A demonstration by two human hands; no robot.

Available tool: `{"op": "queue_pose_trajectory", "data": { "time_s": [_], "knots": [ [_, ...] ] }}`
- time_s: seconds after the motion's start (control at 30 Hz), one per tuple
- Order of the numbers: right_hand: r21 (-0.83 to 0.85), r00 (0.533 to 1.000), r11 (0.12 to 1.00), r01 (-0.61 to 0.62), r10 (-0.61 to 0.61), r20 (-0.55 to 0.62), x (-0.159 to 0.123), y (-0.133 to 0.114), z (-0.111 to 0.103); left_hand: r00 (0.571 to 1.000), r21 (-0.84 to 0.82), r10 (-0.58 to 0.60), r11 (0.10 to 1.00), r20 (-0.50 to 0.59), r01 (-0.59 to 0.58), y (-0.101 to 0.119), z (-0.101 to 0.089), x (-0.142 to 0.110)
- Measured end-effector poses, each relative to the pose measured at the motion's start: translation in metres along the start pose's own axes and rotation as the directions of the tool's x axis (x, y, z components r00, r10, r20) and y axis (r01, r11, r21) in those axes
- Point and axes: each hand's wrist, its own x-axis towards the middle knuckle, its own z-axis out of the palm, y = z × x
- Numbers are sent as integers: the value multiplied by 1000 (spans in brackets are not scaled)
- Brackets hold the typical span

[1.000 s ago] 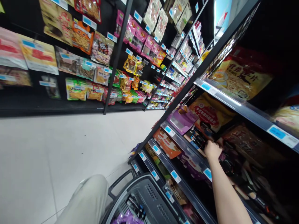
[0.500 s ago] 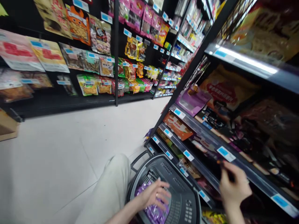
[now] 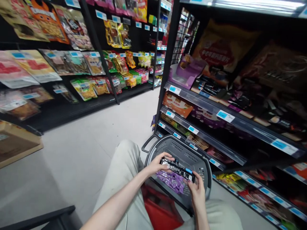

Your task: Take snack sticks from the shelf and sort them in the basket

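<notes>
A black snack packet with a small blue patch near its right end is held out over the basket. My left hand pinches its left end, and my right hand grips its right end. Below it, several purple-wrapped packets lie in the dark grey shopping basket. The basket stands between my knees, its handle folded out at the far left. What is printed on the packet is too small to read.
A black shelf unit stands close on the right, with purple and orange boxes and bagged snacks. Across the aisle floor hang more snack bags. A cardboard box sits at left; something red lies below the basket.
My right hand has come from the shelf edge to above the basket. Both hands now hold the black packet; my left hand was open before. The view has turned right.
</notes>
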Motion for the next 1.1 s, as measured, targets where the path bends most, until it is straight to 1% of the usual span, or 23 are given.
{"op": "queue_pose_trajectory", "data": {
  "time_s": [0.07,0.17,0.23,0.3,0.37,0.4,0.5,0.57,0.67,0.77,0.83,0.97,1.1],
  "knots": [
    [101,996,991,-89,91,-18,0,8,-4,1000,50,-4,999,13,3,-3,3,-2],
    [161,988,978,-135,146,-55,2,13,-8,1000,110,-8,994,-8,8,-9,5,-4],
    [186,986,970,-154,163,-34,2,13,-9,999,152,-24,988,-36,29,-13,2,-4],
    [190,982,964,-187,187,19,1,12,-11,996,215,-66,974,-53,76,-15,-3,-4],
    [169,975,961,-220,210,75,-1,10,-12,993,307,-104,945,-49,114,-16,-9,-4],
    [147,973,964,-223,211,94,-1,9,-14,994,371,-105,922,-38,112,-15,-12,-4],
    [26,976,983,-180,175,130,-2,6,-17,998,565,-62,824,-7,55,-15,-17,-4],
    [-85,973,985,-150,162,165,-1,5,-18,999,637,-47,769,-14,45,-18,-20,-3],
    [-214,968,971,-107,151,198,1,4,-18,994,633,-91,767,-60,108,-25,-23,-1],
    [-294,975,954,-61,120,187,2,5,-16,980,542,-174,817,-97,199,-33,-25,0],
    [-326,978,944,-45,108,177,2,6,-15,973,467,-207,853,-103,232,-36,-25,1],
    [-350,980,937,-18,86,181,2,8,-11,976,365,-197,905,-95,218,-38,-22,2],
    [-336,979,942,-5,73,191,3,10,-8,988,410,-114,900,-103,147,-38,-20,3]
  ]
}}
